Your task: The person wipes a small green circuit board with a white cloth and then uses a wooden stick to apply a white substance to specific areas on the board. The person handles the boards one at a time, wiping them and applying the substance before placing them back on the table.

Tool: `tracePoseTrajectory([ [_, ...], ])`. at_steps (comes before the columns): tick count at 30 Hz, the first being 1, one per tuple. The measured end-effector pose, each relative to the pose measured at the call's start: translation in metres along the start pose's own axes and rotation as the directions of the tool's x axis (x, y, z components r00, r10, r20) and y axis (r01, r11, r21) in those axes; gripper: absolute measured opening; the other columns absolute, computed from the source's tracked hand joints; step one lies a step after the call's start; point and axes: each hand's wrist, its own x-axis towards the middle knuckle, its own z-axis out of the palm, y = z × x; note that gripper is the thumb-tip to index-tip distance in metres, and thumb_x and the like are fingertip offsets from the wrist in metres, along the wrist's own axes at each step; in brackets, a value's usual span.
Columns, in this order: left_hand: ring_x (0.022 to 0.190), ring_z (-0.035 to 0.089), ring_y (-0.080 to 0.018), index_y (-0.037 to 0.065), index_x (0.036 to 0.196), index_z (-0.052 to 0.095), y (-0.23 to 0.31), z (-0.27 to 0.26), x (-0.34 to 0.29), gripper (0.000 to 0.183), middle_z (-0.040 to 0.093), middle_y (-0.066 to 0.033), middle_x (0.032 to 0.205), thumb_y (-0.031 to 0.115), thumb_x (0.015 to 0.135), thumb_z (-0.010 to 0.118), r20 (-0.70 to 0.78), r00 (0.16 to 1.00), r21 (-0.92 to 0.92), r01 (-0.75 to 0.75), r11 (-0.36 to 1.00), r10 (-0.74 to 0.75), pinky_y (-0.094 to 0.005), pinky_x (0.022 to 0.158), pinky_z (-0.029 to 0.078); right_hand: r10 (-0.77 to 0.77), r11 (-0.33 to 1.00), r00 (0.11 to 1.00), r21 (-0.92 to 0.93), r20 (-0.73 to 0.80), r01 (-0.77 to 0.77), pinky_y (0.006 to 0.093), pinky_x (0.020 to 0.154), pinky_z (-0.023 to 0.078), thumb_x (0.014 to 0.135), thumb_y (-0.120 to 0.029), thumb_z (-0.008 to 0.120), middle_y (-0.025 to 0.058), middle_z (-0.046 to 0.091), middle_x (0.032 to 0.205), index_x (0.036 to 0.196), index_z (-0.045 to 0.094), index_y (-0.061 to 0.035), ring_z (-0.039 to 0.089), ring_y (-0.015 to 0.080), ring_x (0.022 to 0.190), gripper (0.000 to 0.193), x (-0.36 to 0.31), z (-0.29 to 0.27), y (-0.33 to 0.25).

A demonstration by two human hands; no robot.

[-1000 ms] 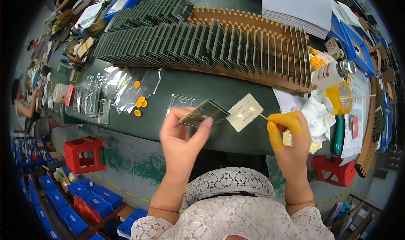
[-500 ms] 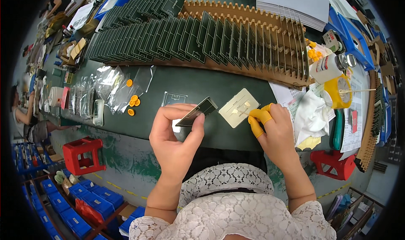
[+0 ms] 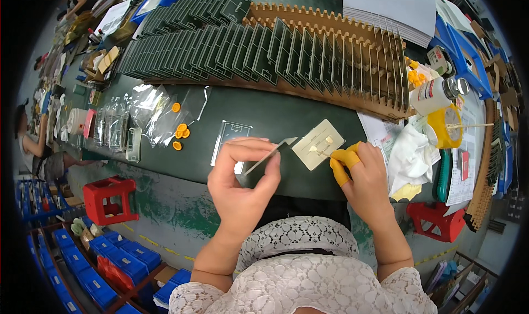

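Observation:
Between the thumb and fingers of my left hand [image 3: 239, 184] is a thin dark glass panel [image 3: 285, 145], tilted so that it shows nearly edge-on. My right hand [image 3: 363, 173] has yellow covers on its thumb and finger and pinches a thin pale stick [image 3: 323, 154]. The stick's tip is at a cream-coloured card [image 3: 313, 158], which lies on the green table with small pale marks or bits on it. Beyond my left hand another panel [image 3: 238, 130] with white outlines lies flat, partly covered by my fingers.
A long brown notched rack [image 3: 330, 96] holds several rows of dark panels across the table. Orange caps [image 3: 182, 131] and clear bags [image 3: 151, 113] lie left. To the right are a white bottle [image 3: 432, 95], a yellow tape roll [image 3: 449, 132], a white cloth [image 3: 410, 154] and papers.
The panel in my left hand has turned from showing its dark face to nearly edge-on. My right hand stays at the card with the stick. The whole view has shifted slightly.

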Motion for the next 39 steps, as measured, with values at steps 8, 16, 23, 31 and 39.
tracePoseTrajectory([
  [8,0.093,0.068,-0.0263,0.008,0.087,0.058,-0.009,0.004,-0.007,0.031,0.072,-0.0061,0.094,-0.010,0.068,0.074,0.036,0.971,0.163,-0.239,0.957,0.236,-0.0347,0.085,0.048,0.151,0.891,0.976,0.449,-0.159,-0.065,0.0273,0.062,0.045,0.078,0.005,0.074,0.0093,0.058,0.084,0.097,0.068,-0.0020,0.056,0.0191,0.071,0.021,0.002,-0.031,-0.027],
  [16,0.095,0.066,-0.0272,0.007,0.088,0.057,0.002,0.006,-0.008,0.034,0.071,-0.0073,0.094,-0.015,0.067,0.071,0.101,0.937,0.294,-0.351,0.889,0.336,-0.0361,0.086,0.051,0.110,0.885,0.970,0.465,-0.217,0.003,0.0285,0.062,0.045,0.077,0.001,0.077,0.0103,0.061,0.087,0.100,0.069,-0.0021,0.057,0.0215,0.073,0.024,0.004,-0.039,-0.044],
  [23,0.094,0.066,-0.0276,0.007,0.088,0.057,0.001,0.006,-0.008,0.035,0.072,-0.0077,0.094,-0.015,0.066,0.071,0.093,0.934,0.289,-0.357,0.888,0.345,-0.0358,0.085,0.051,0.091,0.894,0.971,0.448,-0.223,0.019,0.0294,0.060,0.044,0.076,0.001,0.077,0.0106,0.061,0.085,0.100,0.068,-0.0019,0.055,0.0226,0.072,0.026,0.005,-0.037,-0.045],
  [31,0.095,0.066,-0.0276,0.007,0.087,0.057,0.001,0.006,-0.009,0.035,0.072,-0.0080,0.094,-0.016,0.066,0.071,0.086,0.938,0.287,-0.346,0.893,0.336,-0.0351,0.085,0.051,0.071,0.906,0.972,0.423,-0.225,0.031,0.0304,0.059,0.043,0.076,0.001,0.078,0.0106,0.062,0.084,0.100,0.068,-0.0018,0.054,0.0233,0.071,0.027,0.006,-0.035,-0.045],
  [39,0.095,0.066,-0.0274,0.007,0.087,0.056,0.001,0.006,-0.009,0.035,0.071,-0.0077,0.094,-0.016,0.066,0.071,0.088,0.938,0.287,-0.347,0.893,0.336,-0.0353,0.085,0.052,0.080,0.906,0.972,0.423,-0.222,0.022,0.0307,0.060,0.043,0.076,0.001,0.078,0.0105,0.062,0.085,0.101,0.068,-0.0018,0.055,0.0235,0.071,0.027,0.007,-0.035,-0.045],
])
